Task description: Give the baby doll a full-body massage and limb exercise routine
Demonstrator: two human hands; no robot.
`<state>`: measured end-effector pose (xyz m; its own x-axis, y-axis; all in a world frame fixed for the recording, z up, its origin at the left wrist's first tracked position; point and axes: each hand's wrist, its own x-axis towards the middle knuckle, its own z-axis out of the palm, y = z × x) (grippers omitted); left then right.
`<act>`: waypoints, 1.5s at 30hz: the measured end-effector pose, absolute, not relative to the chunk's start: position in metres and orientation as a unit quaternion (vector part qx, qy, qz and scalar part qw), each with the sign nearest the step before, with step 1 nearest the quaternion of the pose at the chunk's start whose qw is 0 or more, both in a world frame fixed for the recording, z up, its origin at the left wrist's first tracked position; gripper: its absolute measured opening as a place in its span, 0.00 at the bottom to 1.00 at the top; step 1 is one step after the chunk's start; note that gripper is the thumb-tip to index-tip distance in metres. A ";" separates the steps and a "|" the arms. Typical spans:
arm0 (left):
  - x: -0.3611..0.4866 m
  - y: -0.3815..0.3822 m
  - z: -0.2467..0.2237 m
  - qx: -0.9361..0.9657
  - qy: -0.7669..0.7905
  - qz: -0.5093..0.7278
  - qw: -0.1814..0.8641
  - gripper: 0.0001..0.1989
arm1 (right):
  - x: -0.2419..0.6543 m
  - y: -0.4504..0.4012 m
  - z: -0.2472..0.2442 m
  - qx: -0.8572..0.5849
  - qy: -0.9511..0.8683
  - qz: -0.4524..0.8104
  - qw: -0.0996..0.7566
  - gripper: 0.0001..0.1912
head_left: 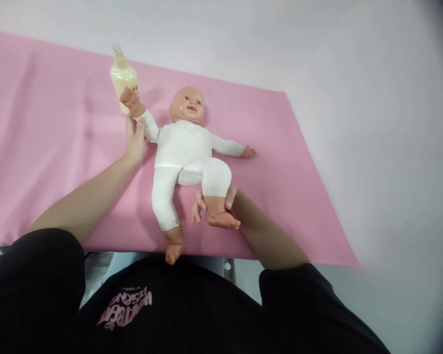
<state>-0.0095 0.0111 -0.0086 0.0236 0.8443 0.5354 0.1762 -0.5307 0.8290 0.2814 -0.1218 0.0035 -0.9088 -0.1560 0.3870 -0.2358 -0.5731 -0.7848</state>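
A baby doll point(184, 145) lies on its back, with a bare head and a white cloth body. My left hand point(135, 142) is closed around the doll's raised arm just below its wrist; part of the fingers is hidden behind that arm. From behind, my right hand point(198, 206) wraps round the doll's bent leg above the foot, fingers showing on one side and thumb on the other. The doll's other leg and arm rest outstretched. Behind the raised doll hand stands a pale yellow pump bottle point(123, 78), partly covered by it.
Beneath everything is a pink mat point(51, 113), its right edge slanting down toward the front. A whitish surface point(361, 123) extends beyond the mat at the back and right. My body in a black shirt is close to the front edge.
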 end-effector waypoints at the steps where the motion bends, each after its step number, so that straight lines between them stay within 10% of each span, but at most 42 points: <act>1: -0.011 0.016 -0.012 0.604 0.412 0.606 0.312 0.32 | 0.281 -0.123 0.009 0.204 -0.470 0.859 -0.011 0.28; 11: -0.027 0.046 -0.026 0.559 0.434 0.580 0.402 0.46 | 0.280 -0.129 0.024 0.097 -0.521 0.844 -0.078 0.28; 27: -0.022 0.035 -0.024 0.561 0.435 0.604 0.363 0.34 | 0.285 -0.120 0.008 0.161 -0.490 0.851 -0.096 0.31; 36: 0.006 -0.008 0.009 0.702 0.359 0.561 0.251 0.42 | 0.278 -0.110 -0.022 0.307 -0.432 0.841 0.106 0.32; 45: 0.011 -0.034 0.035 0.827 0.319 0.439 0.147 0.32 | 0.288 -0.109 0.010 -0.022 -0.314 0.903 0.292 0.24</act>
